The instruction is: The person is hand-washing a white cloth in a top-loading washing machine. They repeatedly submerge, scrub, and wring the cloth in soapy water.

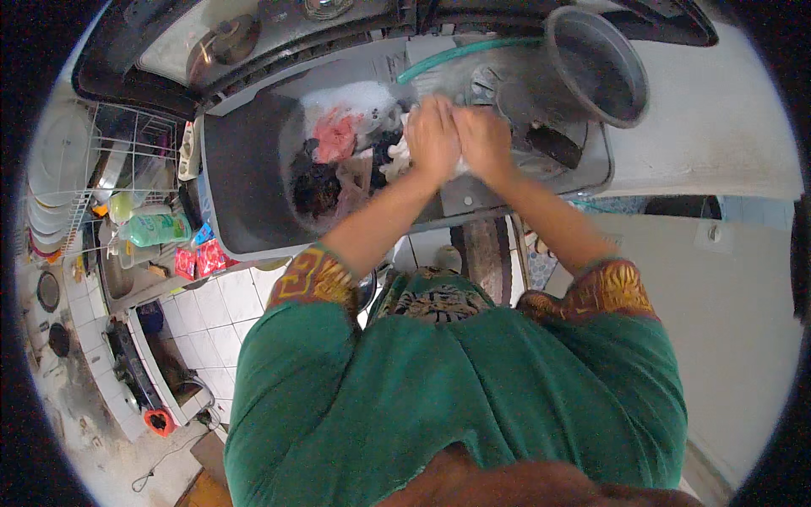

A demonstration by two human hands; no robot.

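My left hand (434, 139) and my right hand (485, 141) are pressed side by side over the middle of a twin-tub washing machine (244, 171). Both are closed on a white wet cloth (398, 158), part of which hangs out at the left of my left hand. To the left, the round wash tub holds suds, a pink-red cloth (336, 136) and dark clothes (317, 190). A green hose (469, 54) runs across the back of the machine. Motion blurs my fingers, so their exact grip is hidden.
A grey basin (599, 66) stands tilted at the back right. A dark brush-like object (553, 147) lies on the machine's right side. The raised lid (152, 51) is behind. At left are a dish rack (133, 149), a green bottle (158, 228) and red packets (210, 255).
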